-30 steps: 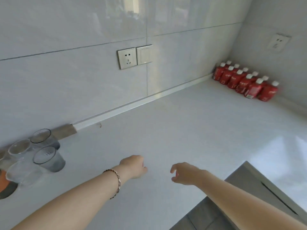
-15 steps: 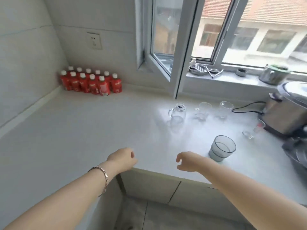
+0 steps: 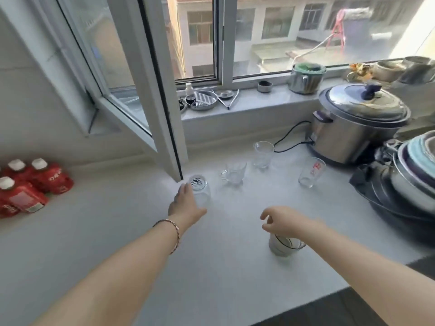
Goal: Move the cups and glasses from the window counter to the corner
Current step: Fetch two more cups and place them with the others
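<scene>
Several glasses stand on the white counter (image 3: 117, 231) below the window. My left hand (image 3: 186, 205) reaches a clear mug with a dark logo (image 3: 199, 190); its fingers lie along the mug's left side, spread, not closed on it. My right hand (image 3: 280, 222) hovers just above the rim of a grey tumbler (image 3: 283, 247), fingers loosely curled and holding nothing. Farther back stand a small handled glass cup (image 3: 234, 176), a clear glass (image 3: 263, 154) and a glass with red print (image 3: 312, 171).
The open window sash (image 3: 162, 114) juts over the counter right behind the logo mug. A steel rice cooker (image 3: 357, 128) with its black cord and a stack of bowls and pans (image 3: 412, 182) fill the right side. Red bottles (image 3: 30, 184) stand at the left.
The view has swung from the wall and corner to the window counter. Both hands have gone forward, the left to the logo mug, the right over the grey tumbler.
</scene>
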Demonstrator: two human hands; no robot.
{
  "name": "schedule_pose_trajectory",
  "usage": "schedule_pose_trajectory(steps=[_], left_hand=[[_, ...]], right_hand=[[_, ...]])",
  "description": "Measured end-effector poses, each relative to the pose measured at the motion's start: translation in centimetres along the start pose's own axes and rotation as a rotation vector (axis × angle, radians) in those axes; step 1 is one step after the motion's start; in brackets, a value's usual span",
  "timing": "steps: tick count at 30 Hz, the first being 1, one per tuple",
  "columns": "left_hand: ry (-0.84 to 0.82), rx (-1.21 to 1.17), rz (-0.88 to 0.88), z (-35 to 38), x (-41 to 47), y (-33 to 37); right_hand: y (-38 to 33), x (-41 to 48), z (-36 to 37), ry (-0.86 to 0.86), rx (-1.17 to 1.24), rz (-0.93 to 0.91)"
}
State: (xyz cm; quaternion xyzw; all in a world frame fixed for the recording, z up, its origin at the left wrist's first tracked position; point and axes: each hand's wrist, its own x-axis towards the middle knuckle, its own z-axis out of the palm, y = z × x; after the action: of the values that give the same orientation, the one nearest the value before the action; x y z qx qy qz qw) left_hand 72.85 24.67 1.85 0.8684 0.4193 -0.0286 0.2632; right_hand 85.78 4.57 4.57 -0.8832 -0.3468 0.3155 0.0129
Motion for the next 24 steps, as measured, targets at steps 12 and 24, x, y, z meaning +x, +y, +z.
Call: schedule_pose_trajectory(steps=[12, 24], left_hand=[[-0.020, 0.001, 0.062, 0.8, 6.7, 0.1], [0.216, -0.196, -0.135, 3.3, -9.2, 5.1]], right_hand=[[1.5, 2.7, -2.3, 0.000, 0.056, -0.072], [7.6, 0.0, 0.4, -0.091, -0.241, -0.412]])
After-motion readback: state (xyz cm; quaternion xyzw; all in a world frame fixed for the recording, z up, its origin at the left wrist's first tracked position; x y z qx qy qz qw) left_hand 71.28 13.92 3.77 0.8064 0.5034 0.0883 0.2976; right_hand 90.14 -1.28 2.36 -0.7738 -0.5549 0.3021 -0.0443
